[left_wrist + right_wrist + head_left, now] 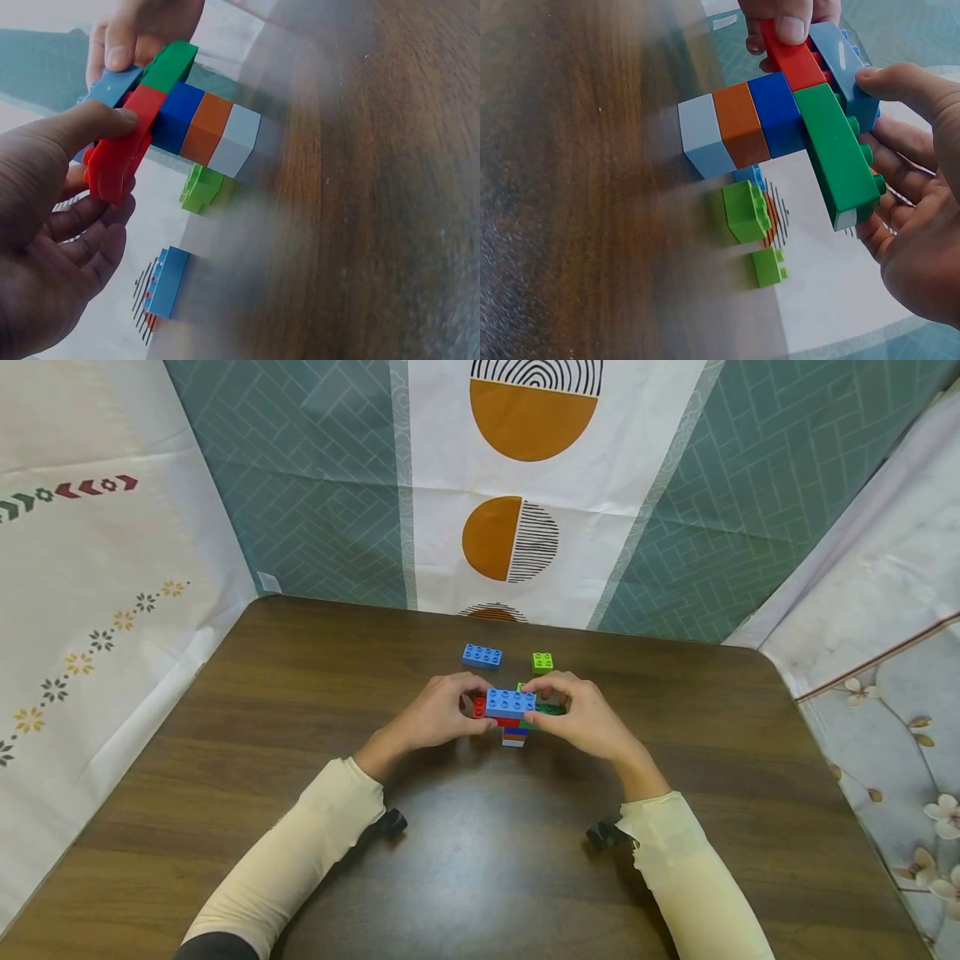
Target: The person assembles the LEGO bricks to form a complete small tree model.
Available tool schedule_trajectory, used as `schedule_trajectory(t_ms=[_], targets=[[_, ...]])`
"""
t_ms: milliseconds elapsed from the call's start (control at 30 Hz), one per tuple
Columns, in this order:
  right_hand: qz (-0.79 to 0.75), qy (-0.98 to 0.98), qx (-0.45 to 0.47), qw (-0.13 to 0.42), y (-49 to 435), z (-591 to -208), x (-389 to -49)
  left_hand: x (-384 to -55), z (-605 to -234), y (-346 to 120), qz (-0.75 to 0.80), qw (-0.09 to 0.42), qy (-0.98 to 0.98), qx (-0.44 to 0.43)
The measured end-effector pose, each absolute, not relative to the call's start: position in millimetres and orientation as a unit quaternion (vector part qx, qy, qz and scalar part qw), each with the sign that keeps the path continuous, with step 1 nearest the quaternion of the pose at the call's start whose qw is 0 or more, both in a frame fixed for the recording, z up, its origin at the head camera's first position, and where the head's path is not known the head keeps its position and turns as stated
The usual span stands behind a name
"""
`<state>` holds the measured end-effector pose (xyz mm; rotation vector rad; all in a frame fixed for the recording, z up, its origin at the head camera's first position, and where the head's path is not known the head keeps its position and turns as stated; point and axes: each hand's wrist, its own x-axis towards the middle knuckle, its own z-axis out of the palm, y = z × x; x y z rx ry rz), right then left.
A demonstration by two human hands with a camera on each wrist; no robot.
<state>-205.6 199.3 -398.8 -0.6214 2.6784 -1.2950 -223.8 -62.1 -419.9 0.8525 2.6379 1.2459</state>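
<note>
A stack of toy building bricks stands on the table, with a white brick (705, 139) at the bottom, then an orange brick (740, 124) and a dark blue brick (776, 112). Across the top, a red brick (126, 154) and a green brick (836, 150) lie end to end and stick out sideways. A light blue brick (510, 702) sits over their join; whether it is fully seated I cannot tell. My left hand (442, 714) pinches the red brick, its thumb on the side. My right hand (581, 714) pinches the light blue brick near its right end.
Behind the stack, a loose blue brick (482, 655) and a small lime brick (542, 662) lie toward the table's far edge. Another lime brick (742, 212) stands closer behind the stack. Hanging cloths border the brown table (315, 668).
</note>
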Motion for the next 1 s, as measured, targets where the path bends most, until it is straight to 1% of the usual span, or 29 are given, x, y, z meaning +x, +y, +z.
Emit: schedule_trajectory(t_ms=[500, 667, 900, 1000], targets=[[-0.406, 0.886, -0.225, 0.021, 196.0, -396.5, -201.4, -224.5, -421.4, -60.3, 0.404, 0.037, 0.869, 0.283], [-0.400, 0.888, -0.225, 0.022, 195.2, -396.4, -201.6, -224.0, -420.7, -62.3, 0.412, 0.031, 0.862, 0.293], [-0.402, 0.887, -0.223, 0.026, 195.2, -396.7, -201.8, -223.7, -416.1, -66.7, 0.465, -0.004, 0.831, 0.304], [-0.403, 0.887, -0.224, 0.024, 195.1, -397.1, -201.4, -223.7, -415.2, -67.0, 0.471, 0.000, 0.830, 0.300]])
